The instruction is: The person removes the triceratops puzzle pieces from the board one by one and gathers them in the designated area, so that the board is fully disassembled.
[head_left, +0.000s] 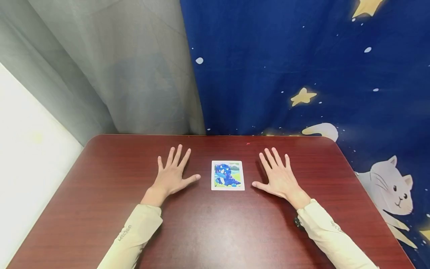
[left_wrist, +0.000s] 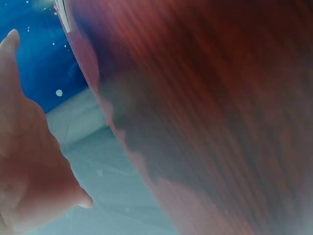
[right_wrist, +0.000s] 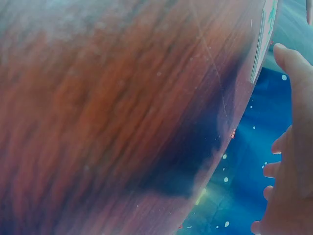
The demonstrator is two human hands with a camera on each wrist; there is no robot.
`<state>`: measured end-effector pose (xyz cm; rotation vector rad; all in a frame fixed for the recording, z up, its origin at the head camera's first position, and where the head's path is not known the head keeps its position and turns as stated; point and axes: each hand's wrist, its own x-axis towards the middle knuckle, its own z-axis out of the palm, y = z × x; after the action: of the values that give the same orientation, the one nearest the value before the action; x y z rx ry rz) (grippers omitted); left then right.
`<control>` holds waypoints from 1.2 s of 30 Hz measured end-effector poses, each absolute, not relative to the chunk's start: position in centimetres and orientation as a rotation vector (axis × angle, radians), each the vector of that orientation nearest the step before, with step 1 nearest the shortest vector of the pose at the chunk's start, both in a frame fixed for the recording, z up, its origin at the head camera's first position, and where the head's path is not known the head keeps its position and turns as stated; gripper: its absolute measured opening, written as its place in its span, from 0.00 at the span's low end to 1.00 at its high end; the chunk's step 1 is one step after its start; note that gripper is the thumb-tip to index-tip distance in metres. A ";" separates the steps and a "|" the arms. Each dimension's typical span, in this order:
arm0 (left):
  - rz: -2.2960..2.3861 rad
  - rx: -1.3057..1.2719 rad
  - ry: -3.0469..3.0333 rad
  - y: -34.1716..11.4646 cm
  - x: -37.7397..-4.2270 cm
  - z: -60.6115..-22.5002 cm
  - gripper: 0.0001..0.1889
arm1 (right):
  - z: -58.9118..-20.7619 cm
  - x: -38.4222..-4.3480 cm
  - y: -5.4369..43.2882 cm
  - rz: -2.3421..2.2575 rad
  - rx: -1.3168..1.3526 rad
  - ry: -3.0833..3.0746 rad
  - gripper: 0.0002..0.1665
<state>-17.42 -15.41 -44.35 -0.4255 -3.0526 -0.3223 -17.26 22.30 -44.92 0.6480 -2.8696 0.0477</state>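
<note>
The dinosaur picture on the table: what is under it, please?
The dinosaur picture lies on the reddish table, whose surface shows on every side. What is directly beneath is covered, so I cannot tell whether anything else lies there.

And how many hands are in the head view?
2: the left hand, left of the picture card, and the right hand, right of it. Neither touches it.

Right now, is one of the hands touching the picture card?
No, red-brown table shows between the picture card and both the left hand and right hand.
</note>
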 end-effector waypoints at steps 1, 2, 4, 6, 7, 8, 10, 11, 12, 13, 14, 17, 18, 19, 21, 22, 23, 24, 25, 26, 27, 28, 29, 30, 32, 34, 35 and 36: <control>-0.329 -0.433 -3.054 -15.3 -17.3 -44.3 0.52 | -44.9 -17.2 22.3 0.052 0.647 -2.866 0.61; -0.333 -0.441 -3.055 -15.2 -17.3 -44.3 0.52 | -44.9 -17.2 22.3 0.055 0.646 -2.864 0.61; -0.356 -0.451 -3.053 -14.9 -17.1 -44.3 0.51 | -45.0 -17.1 22.3 0.059 0.642 -2.858 0.61; -0.391 -0.463 -3.052 -14.6 -16.9 -44.3 0.52 | -45.1 -17.0 22.2 0.061 0.642 -2.862 0.61; -0.417 -0.460 -3.059 -14.5 -16.9 -44.3 0.52 | -45.2 -17.0 22.2 0.062 0.642 -2.869 0.61; -0.449 -0.449 -3.071 -14.4 -16.9 -44.3 0.51 | -45.3 -16.9 22.3 0.065 0.640 -2.876 0.61; -0.546 -0.418 -3.095 -14.2 -16.8 -44.3 0.51 | -45.3 -16.8 22.2 0.077 0.633 -2.893 0.61; -0.603 -0.395 -3.107 -14.1 -16.8 -44.4 0.50 | -45.3 -16.8 22.2 0.097 0.628 -2.904 0.61; -0.657 -0.367 -3.118 -14.1 -16.8 -44.4 0.50 | -45.3 -16.7 22.1 0.128 0.622 -2.912 0.61; -0.718 -0.338 -3.121 -14.0 -16.8 -44.4 0.49 | -45.2 -16.7 21.9 0.157 0.617 -2.915 0.61; -0.775 -0.315 -3.118 -13.8 -16.8 -44.4 0.49 | -45.1 -16.8 21.7 0.197 0.614 -2.916 0.61; -0.924 -0.277 -3.092 -12.9 -16.9 -44.7 0.48 | -44.8 -16.9 21.0 0.339 0.624 -2.909 0.59; -0.972 -0.269 -3.075 -12.5 -16.9 -44.8 0.48 | -44.7 -17.0 20.7 0.380 0.634 -2.901 0.58; -1.018 -0.258 -3.058 -11.9 -16.9 -44.9 0.47 | -44.5 -17.1 20.4 0.412 0.647 -2.895 0.57; -1.093 -0.235 -3.020 -10.7 -16.9 -45.4 0.45 | -44.4 -17.2 19.7 0.496 0.676 -2.889 0.55; -1.120 -0.222 -3.001 -10.2 -17.0 -45.7 0.44 | -44.3 -17.3 19.4 0.535 0.696 -2.884 0.53; -1.141 -0.206 -2.976 -9.6 -17.0 -46.0 0.42 | -44.2 -17.4 19.1 0.580 0.714 -2.885 0.52; -1.144 -0.183 -2.948 -9.1 -17.0 -46.4 0.40 | -44.1 -17.5 18.8 0.632 0.729 -2.883 0.49; -1.134 -0.158 -2.925 -8.6 -17.0 -46.8 0.38 | -44.1 -17.6 18.5 0.671 0.747 -2.875 0.47; -1.108 -0.134 -2.909 -8.2 -17.1 -47.2 0.36 | -44.0 -17.8 18.2 0.705 0.765 -2.864 0.43; -1.068 -0.118 -2.904 -7.9 -17.1 -47.5 0.35 | -43.9 -17.9 17.8 0.726 0.780 -2.851 0.40; -1.026 -0.104 -2.906 -7.6 -17.1 -47.7 0.34 | -43.8 -18.0 17.4 0.739 0.792 -2.843 0.36; -0.976 -0.092 -2.911 -7.3 -17.0 -47.9 0.33 | -43.7 -18.1 17.0 0.745 0.805 -2.835 0.33; -0.922 -0.081 -2.926 -7.1 -16.9 -47.9 0.33 | -43.7 -18.3 16.6 0.739 0.822 -2.828 0.29; -0.827 -0.080 -2.971 -7.0 -16.8 -47.9 0.33 | -43.4 -18.5 15.5 0.728 0.864 -2.837 0.25; -0.772 -0.088 -2.996 -7.0 -16.7 -47.9 0.34 | -43.3 -18.9 14.4 0.710 0.906 -2.868 0.22; -0.759 -0.089 -3.003 -6.9 -16.7 -47.8 0.35 | -43.3 -19.2 13.9 0.694 0.922 -2.888 0.21; -0.747 -0.094 -3.008 -6.8 -16.8 -47.8 0.35 | -43.2 -19.5 13.4 0.675 0.935 -2.910 0.20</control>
<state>-16.75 -6.85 -47.83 -0.0938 -3.0083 -0.7472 -19.47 13.44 -43.21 0.9353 -2.9102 0.6755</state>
